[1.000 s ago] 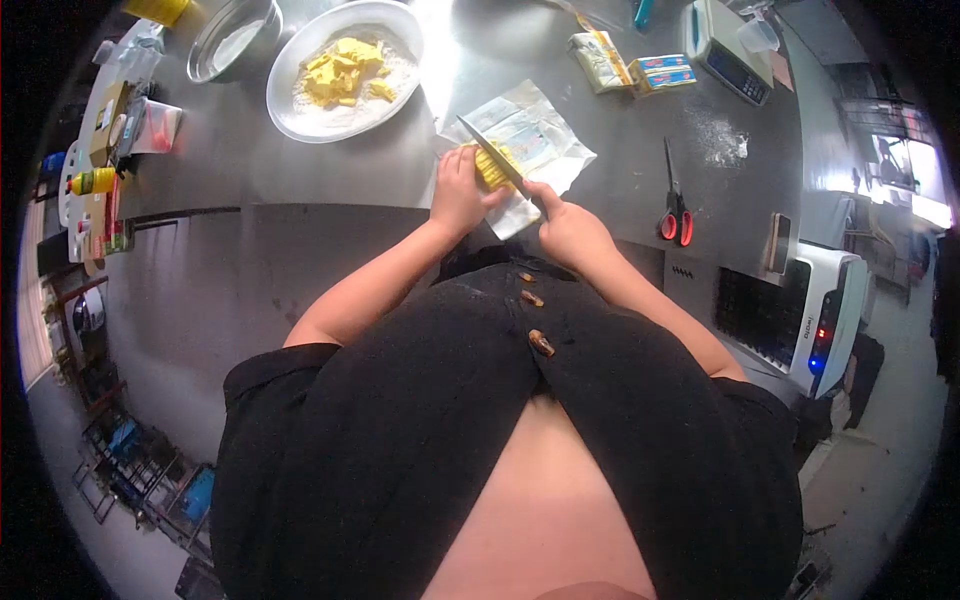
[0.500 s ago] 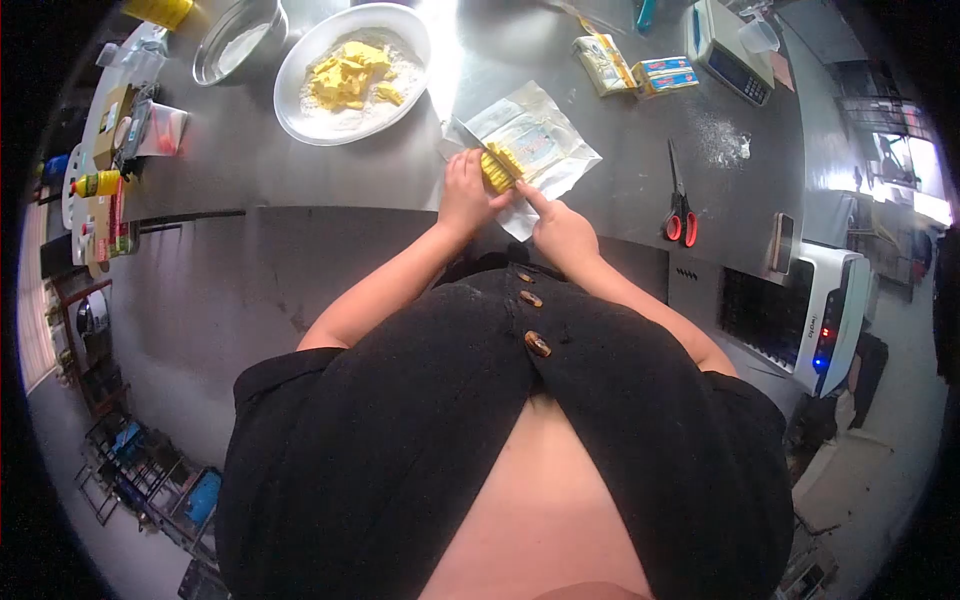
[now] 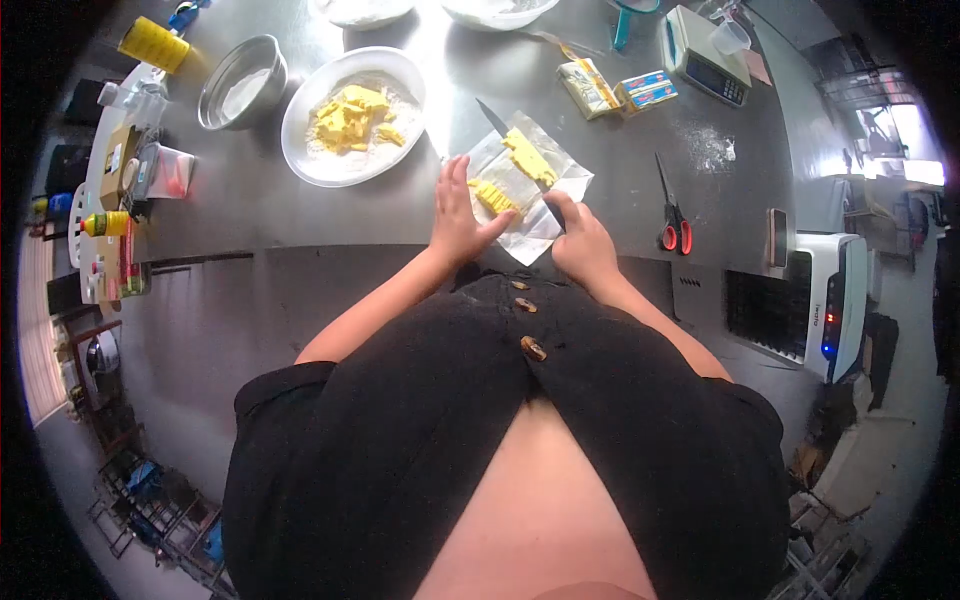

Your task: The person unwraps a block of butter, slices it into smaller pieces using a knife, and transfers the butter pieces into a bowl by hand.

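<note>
My right hand (image 3: 584, 246) is closed round the handle of a knife (image 3: 491, 117), its blade pointing away from me and to the left. Cut yellow butter (image 3: 529, 158) lies along the blade, hiding its middle. A smaller portion of sliced butter (image 3: 493, 196) rests on the opened wrapper (image 3: 532, 232). Beside that portion, my left hand (image 3: 460, 215) has its fingers stretched out and its thumb at the butter's near edge; whether the thumb touches is unclear.
To the left stands a white bowl (image 3: 290, 150) with flour and butter pieces, then a metal bowl (image 3: 281, 75). Wrapped butter blocks (image 3: 648, 90) and a kitchen scale (image 3: 690, 55) are at the back right. Scissors (image 3: 675, 215) and a phone (image 3: 777, 238) lie on the right.
The knife has moved right and away from the smaller butter portion, with cut butter along its blade. My left hand has opened from around the butter. The view has shifted, showing more bowls behind.
</note>
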A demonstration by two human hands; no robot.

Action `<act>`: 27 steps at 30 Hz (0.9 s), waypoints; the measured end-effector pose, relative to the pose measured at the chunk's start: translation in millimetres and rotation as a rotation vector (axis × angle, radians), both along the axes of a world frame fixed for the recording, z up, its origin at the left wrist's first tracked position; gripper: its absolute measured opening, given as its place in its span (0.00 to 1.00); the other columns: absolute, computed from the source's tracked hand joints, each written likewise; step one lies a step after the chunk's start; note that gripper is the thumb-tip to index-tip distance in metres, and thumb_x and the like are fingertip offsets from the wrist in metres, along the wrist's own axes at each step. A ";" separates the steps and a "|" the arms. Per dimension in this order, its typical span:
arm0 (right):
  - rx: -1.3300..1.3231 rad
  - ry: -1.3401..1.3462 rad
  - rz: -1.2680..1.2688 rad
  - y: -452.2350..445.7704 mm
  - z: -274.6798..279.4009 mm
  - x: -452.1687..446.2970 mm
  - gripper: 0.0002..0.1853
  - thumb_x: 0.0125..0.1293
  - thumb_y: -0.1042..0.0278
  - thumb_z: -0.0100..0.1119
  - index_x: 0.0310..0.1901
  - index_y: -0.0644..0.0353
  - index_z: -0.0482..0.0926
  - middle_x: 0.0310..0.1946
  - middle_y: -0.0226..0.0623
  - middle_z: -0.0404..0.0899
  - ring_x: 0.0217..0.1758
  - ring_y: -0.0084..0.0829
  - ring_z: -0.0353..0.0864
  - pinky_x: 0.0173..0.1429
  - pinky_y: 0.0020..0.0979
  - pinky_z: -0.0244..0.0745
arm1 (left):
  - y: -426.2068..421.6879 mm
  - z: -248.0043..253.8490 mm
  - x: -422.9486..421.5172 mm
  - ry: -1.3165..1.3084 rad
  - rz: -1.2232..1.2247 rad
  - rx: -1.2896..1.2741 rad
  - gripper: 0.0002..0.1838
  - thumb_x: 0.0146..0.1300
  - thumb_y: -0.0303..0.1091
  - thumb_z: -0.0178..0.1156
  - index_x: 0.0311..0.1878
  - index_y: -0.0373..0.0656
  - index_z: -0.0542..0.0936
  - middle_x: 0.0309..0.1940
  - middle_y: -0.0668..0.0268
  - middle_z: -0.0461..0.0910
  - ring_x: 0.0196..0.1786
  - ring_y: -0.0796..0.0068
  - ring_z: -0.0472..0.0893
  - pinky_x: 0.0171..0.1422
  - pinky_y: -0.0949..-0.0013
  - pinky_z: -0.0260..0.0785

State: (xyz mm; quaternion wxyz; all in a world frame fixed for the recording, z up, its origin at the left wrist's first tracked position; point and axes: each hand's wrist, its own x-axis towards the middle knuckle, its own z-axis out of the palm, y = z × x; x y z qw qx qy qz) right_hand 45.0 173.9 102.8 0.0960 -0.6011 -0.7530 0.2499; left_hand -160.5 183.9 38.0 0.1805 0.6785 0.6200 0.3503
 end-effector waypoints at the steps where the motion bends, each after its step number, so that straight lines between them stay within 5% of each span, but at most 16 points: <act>1: 0.067 0.097 -0.031 3.2 0.6 -4.5 0.29 0.54 0.77 0.50 0.60 0.43 0.62 0.38 0.47 0.75 0.44 0.52 0.78 0.46 0.50 0.71 | 5.5 16.9 -3.2 0.011 -0.031 0.143 0.52 0.48 0.55 0.70 0.68 0.33 0.56 0.64 0.43 0.57 0.68 0.44 0.57 0.73 0.49 0.47; 4: 0.104 0.196 -0.056 19.2 17.2 -29.5 0.25 0.54 0.76 0.51 0.54 0.49 0.57 0.43 0.48 0.76 0.48 0.54 0.76 0.48 0.52 0.70 | 28.3 63.0 -11.2 -0.026 -0.062 0.383 0.41 0.51 0.52 0.68 0.64 0.42 0.66 0.62 0.50 0.61 0.68 0.49 0.58 0.73 0.45 0.45; 7: 0.078 0.187 -0.022 40.4 42.5 -64.7 0.23 0.55 0.76 0.51 0.51 0.52 0.56 0.46 0.47 0.75 0.50 0.54 0.75 0.49 0.52 0.69 | 59.0 93.2 -25.2 0.312 -0.053 0.457 0.19 0.54 0.49 0.65 0.48 0.55 0.81 0.55 0.65 0.73 0.67 0.56 0.62 0.73 0.41 0.41; 10: 0.146 0.163 0.051 56.6 51.5 -96.9 0.25 0.53 0.78 0.51 0.52 0.52 0.54 0.41 0.52 0.76 0.46 0.58 0.76 0.47 0.54 0.68 | 83.6 102.1 -48.1 0.507 0.003 0.369 0.17 0.57 0.51 0.61 0.48 0.60 0.82 0.55 0.65 0.75 0.66 0.55 0.65 0.73 0.36 0.38; 12: 0.149 0.091 0.107 63.6 62.0 -115.6 0.25 0.54 0.78 0.51 0.52 0.51 0.54 0.41 0.52 0.76 0.46 0.57 0.76 0.47 0.54 0.69 | 97.4 96.6 -70.9 0.472 0.008 0.369 0.15 0.59 0.53 0.58 0.45 0.62 0.84 0.53 0.66 0.78 0.65 0.56 0.68 0.71 0.32 0.38; 14: 0.108 0.054 0.121 67.3 73.0 -129.3 0.21 0.58 0.77 0.48 0.52 0.52 0.56 0.45 0.46 0.75 0.47 0.53 0.76 0.46 0.52 0.72 | 102.3 102.1 -91.1 0.352 -0.123 0.103 0.14 0.61 0.49 0.58 0.45 0.57 0.84 0.50 0.66 0.80 0.65 0.58 0.70 0.69 0.32 0.44; 19: 0.135 -0.012 0.204 72.5 67.1 -147.4 0.21 0.60 0.76 0.47 0.55 0.51 0.58 0.44 0.46 0.76 0.45 0.52 0.77 0.46 0.50 0.74 | 108.4 85.5 -122.0 0.296 -0.091 0.202 0.12 0.59 0.48 0.60 0.35 0.53 0.86 0.42 0.69 0.83 0.54 0.65 0.77 0.62 0.45 0.58; 27: 0.113 -0.031 0.170 73.6 61.9 -146.3 0.23 0.58 0.77 0.47 0.55 0.49 0.59 0.44 0.43 0.77 0.47 0.50 0.77 0.46 0.50 0.73 | 120.3 70.7 -129.4 0.287 -0.120 0.263 0.12 0.56 0.47 0.64 0.33 0.51 0.86 0.38 0.67 0.84 0.47 0.63 0.80 0.57 0.57 0.65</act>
